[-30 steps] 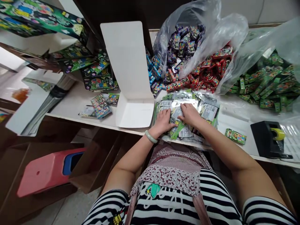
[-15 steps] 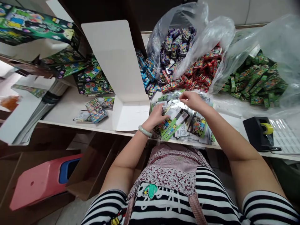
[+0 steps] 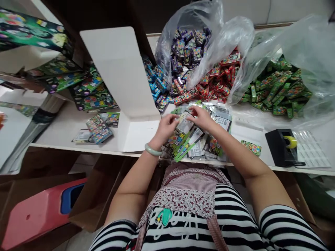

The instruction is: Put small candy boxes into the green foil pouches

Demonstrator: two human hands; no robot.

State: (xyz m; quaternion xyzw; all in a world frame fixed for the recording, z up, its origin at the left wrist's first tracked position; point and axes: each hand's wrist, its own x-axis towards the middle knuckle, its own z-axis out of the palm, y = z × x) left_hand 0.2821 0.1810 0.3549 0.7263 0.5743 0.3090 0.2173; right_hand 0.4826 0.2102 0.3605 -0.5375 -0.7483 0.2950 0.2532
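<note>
Flat printed packets (image 3: 195, 148), black, green and silver, lie in a loose pile at the table's front edge. Over the pile's back left part is my left hand (image 3: 166, 129), a pale bangle on its wrist, with thumb and fingers pinched near a packet's edge. Just right of it, my right hand (image 3: 201, 118) has its fingers bent together at the top of the same packets. What either hand pinches is too small to make out. Left of the pile, a white open box (image 3: 141, 134) stands with its tall flap (image 3: 115, 69) raised.
Behind the pile are small purple (image 3: 187, 52), red (image 3: 220, 82), blue (image 3: 158, 82) and green boxes (image 3: 282, 87), with clear plastic bags. A tape dispenser (image 3: 281, 148) stands right, near one green box (image 3: 251, 147). Patterned boxes (image 3: 98, 129) lie left; a pink stool (image 3: 39, 212) is below.
My hands have come closer together over the packets, the right moving left and the left moving up. The view has shifted a little, and a small green box now shows beside my right forearm.
</note>
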